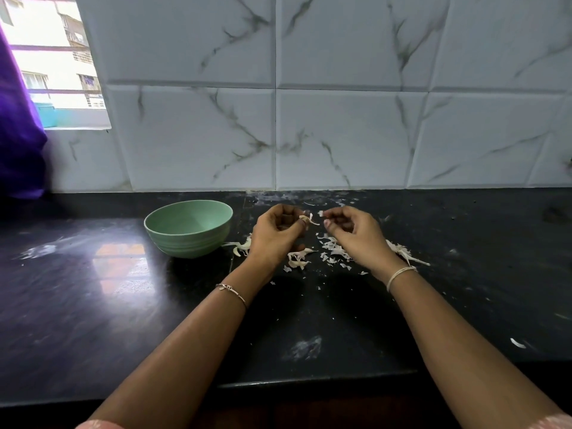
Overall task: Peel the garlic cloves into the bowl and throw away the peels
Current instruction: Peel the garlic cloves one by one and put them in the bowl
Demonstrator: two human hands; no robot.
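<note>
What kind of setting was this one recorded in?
Most likely a home kitchen: a dark stone counter backed by a marble-look tiled wall, a green bowl beside scattered garlic peels, and a window facing apartment blocks.

bowl (188, 228) left of hands, peels (332, 252) beneath (on counter (93, 289))
</note>
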